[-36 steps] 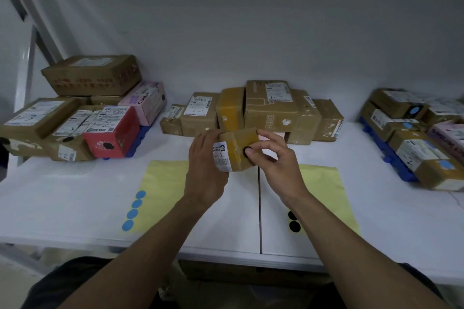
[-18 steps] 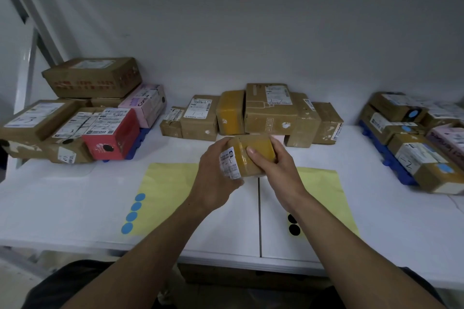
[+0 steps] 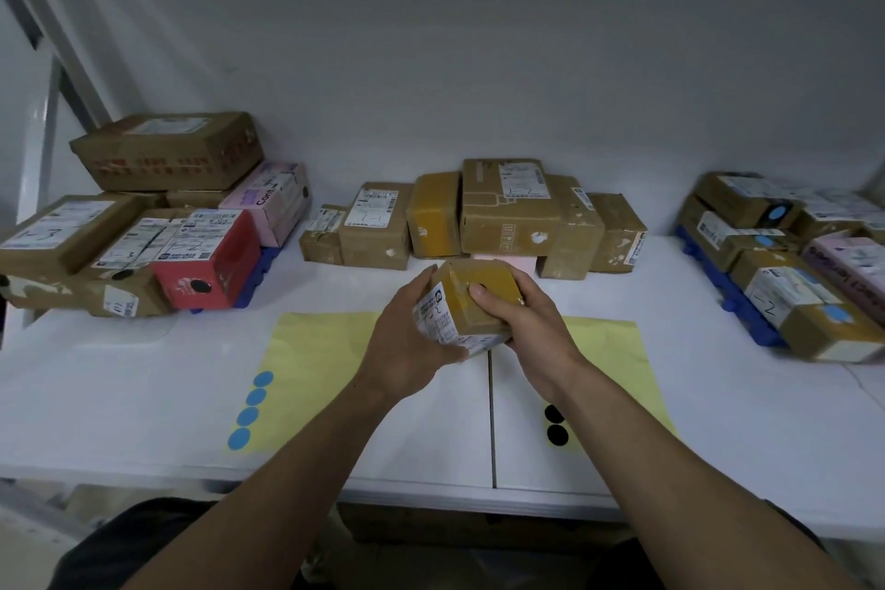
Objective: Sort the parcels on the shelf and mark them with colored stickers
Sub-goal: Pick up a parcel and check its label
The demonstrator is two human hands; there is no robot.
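Observation:
A small yellow-taped parcel [image 3: 471,302] with a white label on its left face is held over the middle of the white shelf [image 3: 143,378]. My left hand [image 3: 407,340] grips it from the left and below. My right hand [image 3: 522,316] grips it from the right, thumb pressing a black sticker on its top face. A yellow sheet with several blue stickers [image 3: 249,407] lies at the left. Another yellow sheet at the right carries two black stickers [image 3: 555,424]. Unsorted brown parcels [image 3: 507,211] stand in a row behind the hands.
A pile of parcels with black stickers, including a red box [image 3: 206,259], sits at the left on a blue pallet. At the right, parcels with blue stickers [image 3: 776,254] lie on another blue pallet. A white post rises at far left.
Both hands have lowered and tilted the small parcel, turning its top face toward me. The right thumb stays pressed on the black sticker.

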